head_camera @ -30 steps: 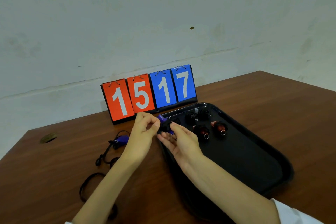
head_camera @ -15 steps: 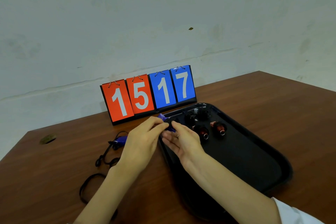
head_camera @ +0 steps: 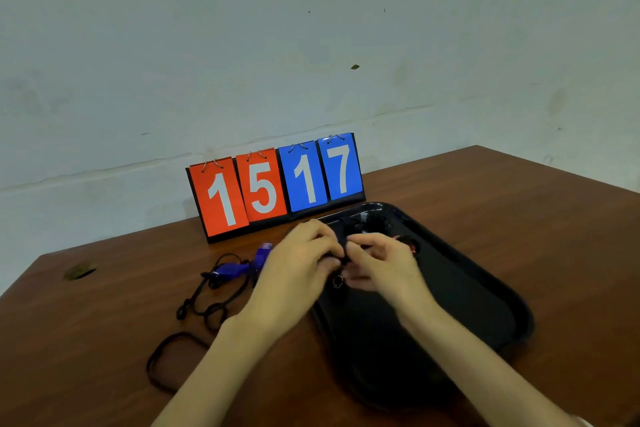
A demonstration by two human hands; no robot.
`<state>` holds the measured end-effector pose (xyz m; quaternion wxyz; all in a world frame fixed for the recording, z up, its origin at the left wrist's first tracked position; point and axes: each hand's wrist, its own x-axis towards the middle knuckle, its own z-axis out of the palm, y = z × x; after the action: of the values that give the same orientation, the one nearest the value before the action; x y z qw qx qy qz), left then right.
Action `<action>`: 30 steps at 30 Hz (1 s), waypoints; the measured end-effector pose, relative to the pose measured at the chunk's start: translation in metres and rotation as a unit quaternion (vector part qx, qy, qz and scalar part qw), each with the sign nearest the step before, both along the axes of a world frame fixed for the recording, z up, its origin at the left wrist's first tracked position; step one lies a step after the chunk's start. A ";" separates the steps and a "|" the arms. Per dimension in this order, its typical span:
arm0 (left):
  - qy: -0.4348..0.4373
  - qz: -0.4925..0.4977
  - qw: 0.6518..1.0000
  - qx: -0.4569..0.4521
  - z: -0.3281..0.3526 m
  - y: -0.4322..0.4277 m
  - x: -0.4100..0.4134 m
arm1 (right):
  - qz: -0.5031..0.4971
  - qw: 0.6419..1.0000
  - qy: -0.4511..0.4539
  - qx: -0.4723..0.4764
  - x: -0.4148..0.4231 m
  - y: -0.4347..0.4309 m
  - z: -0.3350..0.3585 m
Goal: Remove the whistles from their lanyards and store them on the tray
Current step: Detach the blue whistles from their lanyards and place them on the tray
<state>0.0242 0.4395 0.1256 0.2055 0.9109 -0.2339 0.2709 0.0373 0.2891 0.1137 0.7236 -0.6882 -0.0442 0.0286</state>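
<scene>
Item: small dark piece with split ring [head_camera: 337,281], pinched between left hand [head_camera: 298,263] and right hand [head_camera: 381,263] over near-left rim of black tray [head_camera: 485,288]; risk judged: ring dropped onto table [head_camera: 519,218] if grip slips; purple whistle [head_camera: 228,269] left beside, lanyard [head_camera: 207,308] attached.

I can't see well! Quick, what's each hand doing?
Left hand: pinched shut on a small dark piece.
Right hand: pinched on the same piece; blurred.
</scene>
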 end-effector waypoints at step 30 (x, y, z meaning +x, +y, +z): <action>0.174 0.313 0.934 -0.014 -0.008 0.142 0.022 | 0.110 0.880 -0.201 -0.416 -0.031 0.053 0.011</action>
<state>0.0464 0.5818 0.1174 0.1603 0.9679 0.1062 0.1619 0.0064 0.3422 0.1247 0.3380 -0.9077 -0.2483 -0.0151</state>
